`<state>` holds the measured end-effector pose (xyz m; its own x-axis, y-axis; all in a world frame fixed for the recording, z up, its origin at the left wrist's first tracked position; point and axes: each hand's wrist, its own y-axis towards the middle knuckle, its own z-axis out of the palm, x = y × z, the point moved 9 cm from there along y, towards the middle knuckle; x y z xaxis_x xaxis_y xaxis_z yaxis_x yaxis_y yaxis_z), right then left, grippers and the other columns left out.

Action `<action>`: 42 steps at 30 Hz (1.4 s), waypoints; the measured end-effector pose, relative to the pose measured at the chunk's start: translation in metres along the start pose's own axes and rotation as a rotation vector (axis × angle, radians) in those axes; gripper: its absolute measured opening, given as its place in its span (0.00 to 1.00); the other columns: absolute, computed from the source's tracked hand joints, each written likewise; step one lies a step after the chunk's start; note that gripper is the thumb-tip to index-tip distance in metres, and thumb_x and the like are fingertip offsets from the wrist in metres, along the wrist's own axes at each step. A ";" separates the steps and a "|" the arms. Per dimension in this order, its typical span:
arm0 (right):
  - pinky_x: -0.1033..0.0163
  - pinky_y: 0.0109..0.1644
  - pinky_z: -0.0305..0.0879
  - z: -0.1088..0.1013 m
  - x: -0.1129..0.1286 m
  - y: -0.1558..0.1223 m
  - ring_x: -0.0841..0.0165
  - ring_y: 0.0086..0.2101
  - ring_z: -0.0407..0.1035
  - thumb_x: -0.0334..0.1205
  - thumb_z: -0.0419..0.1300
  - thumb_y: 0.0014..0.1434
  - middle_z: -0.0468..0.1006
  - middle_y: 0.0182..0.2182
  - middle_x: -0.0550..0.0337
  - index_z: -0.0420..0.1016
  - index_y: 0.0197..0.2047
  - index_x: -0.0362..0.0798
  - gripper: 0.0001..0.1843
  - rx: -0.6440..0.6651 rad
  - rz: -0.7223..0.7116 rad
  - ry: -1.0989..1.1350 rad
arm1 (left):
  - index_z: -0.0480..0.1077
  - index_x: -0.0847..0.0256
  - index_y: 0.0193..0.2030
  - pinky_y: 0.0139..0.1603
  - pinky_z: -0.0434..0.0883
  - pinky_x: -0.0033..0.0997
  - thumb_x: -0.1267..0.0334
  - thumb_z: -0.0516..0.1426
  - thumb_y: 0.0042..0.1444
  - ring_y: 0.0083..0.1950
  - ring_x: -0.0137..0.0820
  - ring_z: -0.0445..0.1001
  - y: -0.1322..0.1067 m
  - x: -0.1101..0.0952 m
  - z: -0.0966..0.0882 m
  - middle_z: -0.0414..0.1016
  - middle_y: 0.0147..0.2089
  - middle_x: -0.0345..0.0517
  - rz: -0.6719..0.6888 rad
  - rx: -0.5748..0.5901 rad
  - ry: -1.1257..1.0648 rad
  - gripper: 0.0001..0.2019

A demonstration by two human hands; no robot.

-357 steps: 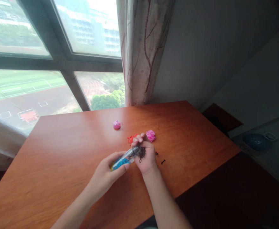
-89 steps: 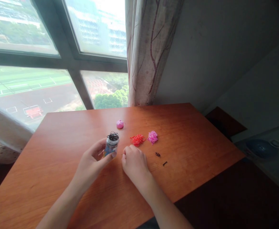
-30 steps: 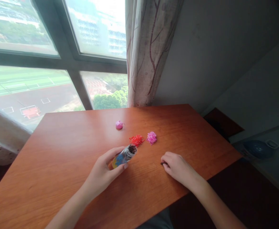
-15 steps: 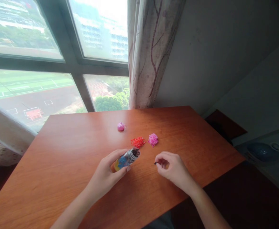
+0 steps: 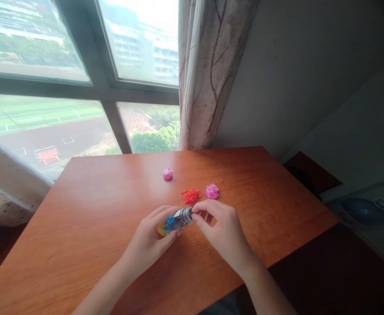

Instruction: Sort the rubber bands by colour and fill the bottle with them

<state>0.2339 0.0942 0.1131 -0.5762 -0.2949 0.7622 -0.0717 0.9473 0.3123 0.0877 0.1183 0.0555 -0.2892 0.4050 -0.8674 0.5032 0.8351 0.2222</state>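
Observation:
My left hand [image 5: 151, 239] is wrapped round a small clear bottle [image 5: 175, 220] with blue and yellow contents, tilted so its mouth points right. My right hand [image 5: 221, 229] is pinched at the bottle's mouth, fingers pressed together on something too small to make out. Just beyond the hands, a red heap of tiny bands [image 5: 191, 196] and a pink heap of bands [image 5: 212, 191] lie on the wooden table [image 5: 90, 205]. A pink cap [image 5: 168, 174] sits farther back.
A window [image 5: 64, 74] and a patterned curtain [image 5: 208, 74] stand behind the table's far edge. To the right, below the table, lie a dark wooden piece [image 5: 312, 173] and a blue round object [image 5: 359, 209] on the floor.
My right hand picked small dark bands off the table at the right, then moved left to the bottle's mouth. The bottle stays tilted in my left hand.

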 end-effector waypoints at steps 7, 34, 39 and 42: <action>0.60 0.48 0.65 0.002 0.015 -0.012 0.65 0.41 0.68 0.26 0.54 0.60 0.76 0.39 0.56 0.78 0.43 0.50 0.14 -0.024 -0.167 -0.138 | 0.72 0.55 0.54 0.54 0.70 0.31 0.72 0.57 0.57 0.52 0.35 0.75 0.000 -0.001 -0.002 0.76 0.52 0.45 0.004 -0.030 -0.015 0.19; 0.70 0.27 0.52 0.027 -0.009 -0.030 0.72 0.23 0.68 0.30 0.52 0.59 0.74 0.23 0.71 0.63 0.63 0.55 0.29 0.663 0.142 -0.132 | 0.69 0.56 0.55 0.51 0.73 0.29 0.77 0.56 0.54 0.50 0.33 0.75 -0.004 0.003 -0.002 0.74 0.52 0.47 0.069 -0.042 0.128 0.23; 0.69 0.27 0.52 0.041 -0.017 -0.032 0.70 0.25 0.69 0.32 0.53 0.57 0.76 0.26 0.64 0.72 0.49 0.49 0.17 0.685 0.147 -0.246 | 0.71 0.56 0.55 0.52 0.73 0.29 0.77 0.55 0.53 0.51 0.33 0.75 -0.007 0.001 0.002 0.74 0.53 0.48 0.110 -0.019 0.161 0.23; 0.69 0.27 0.52 0.047 -0.019 -0.033 0.70 0.26 0.69 0.32 0.53 0.56 0.77 0.28 0.62 0.73 0.44 0.48 0.12 0.706 0.128 -0.289 | 0.72 0.56 0.54 0.50 0.74 0.29 0.77 0.56 0.52 0.50 0.33 0.76 -0.007 0.001 0.004 0.74 0.52 0.48 0.125 -0.014 0.181 0.23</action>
<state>0.2088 0.0743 0.0615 -0.7976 -0.2251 0.5596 -0.4365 0.8557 -0.2780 0.0871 0.1113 0.0517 -0.3670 0.5652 -0.7389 0.5335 0.7785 0.3306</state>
